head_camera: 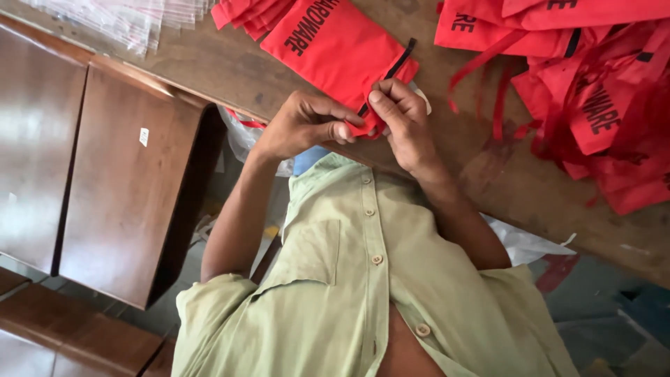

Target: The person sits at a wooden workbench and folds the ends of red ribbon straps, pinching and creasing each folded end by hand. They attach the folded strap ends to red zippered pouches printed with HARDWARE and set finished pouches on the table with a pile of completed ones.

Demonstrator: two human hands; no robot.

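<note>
Red fabric pouch [335,45] lies flat on the wooden table [230,70], its near corner pulled just past the table edge toward the person's chest. Black lettering on the face, black zipper strip [399,63] along the side nearest the right hand.

Handling, my read: light, thin, fully limp cloth. No stiffness, so it will fold or sag wherever it isn't supported. Not fragile. Surface looks like woven synthetic, probably a bit slick, so a pinch beats a flat press. Best hold looks like the hemmed corner by the zipper end, where layers stack and give the fingers something to bite.

Left hand [303,126]: closed in a pinch on the pouch's near corner, thumb over curled fingers, knuckles up, wrist bent in toward the pouch.
Right hand [401,119]: also pinching the same corner from the other side, index finger extended along the edge, thumb tucked against the cloth. Both hands touch each other at the corner. Forearms come up from the pale green shirt [363,279], elbows apart, converging on the pouch.

Around the pouch: more red pouches [600,105] heaped well off to the right-hand side with loose red ribbons; another red stack [244,14] just beyond it; clear plastic bags [125,21] far off on the left-hand side. Dark wooden bench [125,181] beside the table, left of the pouch.
</note>
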